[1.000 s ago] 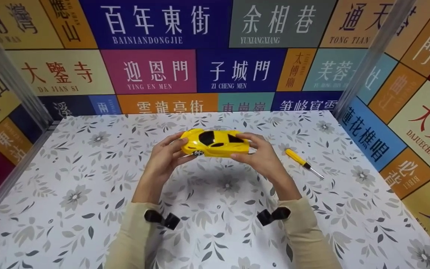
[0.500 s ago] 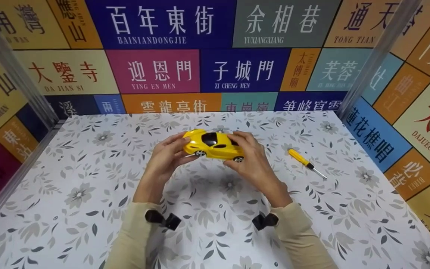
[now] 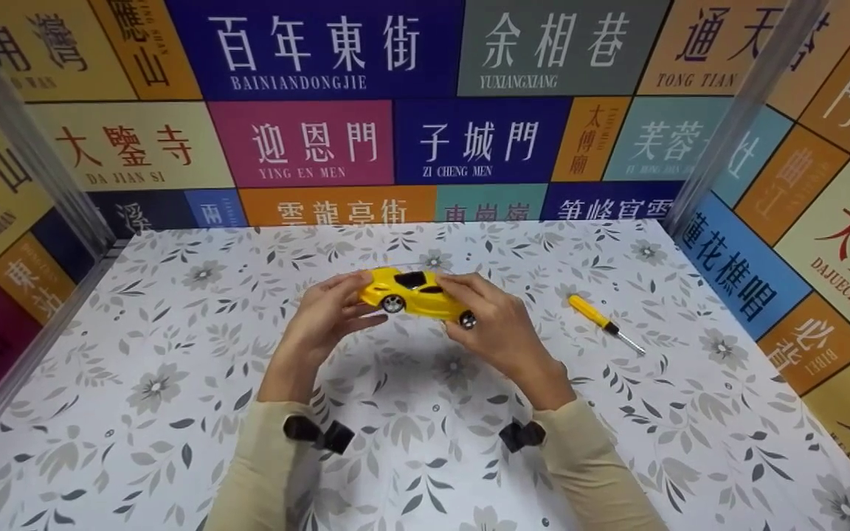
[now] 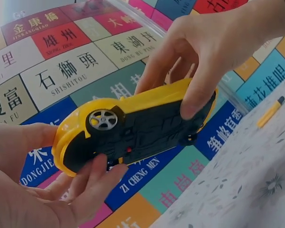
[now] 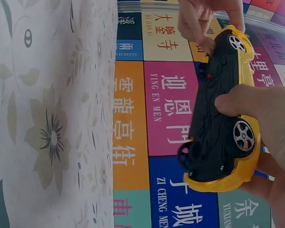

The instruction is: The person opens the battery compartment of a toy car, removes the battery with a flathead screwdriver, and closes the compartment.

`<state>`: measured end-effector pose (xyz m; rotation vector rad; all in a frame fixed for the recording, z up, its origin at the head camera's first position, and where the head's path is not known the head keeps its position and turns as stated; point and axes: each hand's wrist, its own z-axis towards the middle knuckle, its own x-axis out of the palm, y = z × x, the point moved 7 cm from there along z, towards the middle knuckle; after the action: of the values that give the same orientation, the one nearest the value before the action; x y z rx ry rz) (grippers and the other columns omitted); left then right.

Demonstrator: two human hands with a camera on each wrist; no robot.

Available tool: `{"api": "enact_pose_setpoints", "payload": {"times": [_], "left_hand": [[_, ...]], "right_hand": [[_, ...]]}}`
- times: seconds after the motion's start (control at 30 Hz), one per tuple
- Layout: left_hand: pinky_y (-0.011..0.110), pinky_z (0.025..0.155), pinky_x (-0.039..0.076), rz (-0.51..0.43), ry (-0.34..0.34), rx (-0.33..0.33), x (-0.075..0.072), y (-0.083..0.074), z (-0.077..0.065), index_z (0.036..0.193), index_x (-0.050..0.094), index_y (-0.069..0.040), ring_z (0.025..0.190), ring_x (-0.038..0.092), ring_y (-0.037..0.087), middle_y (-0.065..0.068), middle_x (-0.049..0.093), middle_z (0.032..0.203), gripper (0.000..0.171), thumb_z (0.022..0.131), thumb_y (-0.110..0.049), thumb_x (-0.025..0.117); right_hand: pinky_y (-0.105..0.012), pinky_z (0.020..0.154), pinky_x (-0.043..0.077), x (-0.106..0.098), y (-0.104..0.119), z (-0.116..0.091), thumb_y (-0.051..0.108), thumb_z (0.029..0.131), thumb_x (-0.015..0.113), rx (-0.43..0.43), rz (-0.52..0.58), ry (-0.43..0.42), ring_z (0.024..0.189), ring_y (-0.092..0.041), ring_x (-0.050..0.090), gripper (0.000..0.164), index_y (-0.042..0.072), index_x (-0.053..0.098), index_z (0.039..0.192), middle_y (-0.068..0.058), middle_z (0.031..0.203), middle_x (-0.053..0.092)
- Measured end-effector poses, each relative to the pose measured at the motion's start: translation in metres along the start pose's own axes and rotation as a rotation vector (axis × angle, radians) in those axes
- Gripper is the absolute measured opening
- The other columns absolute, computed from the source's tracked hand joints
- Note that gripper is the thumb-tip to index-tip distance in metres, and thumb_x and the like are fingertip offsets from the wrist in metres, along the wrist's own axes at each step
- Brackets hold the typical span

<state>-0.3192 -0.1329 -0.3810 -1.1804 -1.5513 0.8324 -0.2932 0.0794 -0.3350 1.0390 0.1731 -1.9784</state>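
Observation:
Both hands hold up a yellow toy car (image 3: 429, 301) with dark windows and silver-spoked wheels, clear of the table in the wrist views. The left hand (image 3: 318, 317) grips its front end, thumb on the body and fingers underneath. Around the rear part is the right hand (image 3: 502, 321), its thumb (image 5: 230, 100) pressed on the black underside (image 5: 213, 109). In the left wrist view, a small red spot shows on that underside near the left fingertips (image 4: 116, 173). The right hand hides much of the car's rear in the head view.
A screwdriver (image 3: 593, 313) with a yellow handle and metal shaft lies on the table to the right of the hands. A white leaf-and-flower cloth (image 3: 159, 391) covers the table. Colourful sign-printed panels (image 3: 299, 140) stand behind and at both sides.
The right hand has shifted its grip leftward along the car, further over the roof and rear side. The car has tipped so its near side and wheels show more. The screwdriver lies still.

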Motion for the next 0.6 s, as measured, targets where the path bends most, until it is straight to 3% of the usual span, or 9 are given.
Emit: {"api": "enact_pose_setpoints", "payload": {"times": [0.13,0.23,0.37,0.6], "left_hand": [[0.041,0.093,0.061,0.055,0.042,-0.013,0.002,0.006,0.002,0.14,0.048,0.0,0.098,0.069,0.023,0.014,0.064,0.113,0.05,0.099,-0.026,0.06],[0.041,0.097,0.059,0.092,0.052,-0.019,0.003,0.007,0.001,0.144,0.044,-0.001,0.115,0.064,0.028,0.019,0.06,0.127,0.056,0.099,-0.031,0.06],[0.044,0.105,0.055,0.089,0.061,0.012,0.005,0.002,-0.001,0.148,0.041,-0.005,0.132,0.055,0.033,0.02,0.052,0.144,0.059,0.101,-0.036,0.057],[0.047,0.108,0.052,0.038,0.1,0.15,0.016,-0.013,-0.01,0.139,0.052,-0.006,0.121,0.061,0.028,0.017,0.056,0.135,0.045,0.104,-0.035,0.05]], "right_hand": [[-0.03,0.07,0.058,-0.003,-0.007,-0.002,0.006,0.08,0.076,0.048,0.051,0.063,0.085,-0.02,0.066,0.054,0.008,0.065,0.133,-0.01,0.113,0.069],[-0.027,0.066,0.053,-0.005,-0.013,-0.003,0.006,0.08,0.075,0.105,0.108,0.092,0.08,-0.019,0.06,0.054,0.008,0.065,0.133,-0.01,0.109,0.07],[-0.024,0.07,0.056,-0.007,-0.02,-0.003,0.006,0.081,0.074,0.201,0.27,0.1,0.087,-0.019,0.063,0.052,0.009,0.066,0.132,-0.011,0.112,0.072],[-0.023,0.079,0.062,-0.005,-0.026,-0.003,0.01,0.085,0.077,0.335,0.508,0.105,0.103,-0.023,0.067,0.05,0.016,0.066,0.133,-0.01,0.123,0.07]]}}
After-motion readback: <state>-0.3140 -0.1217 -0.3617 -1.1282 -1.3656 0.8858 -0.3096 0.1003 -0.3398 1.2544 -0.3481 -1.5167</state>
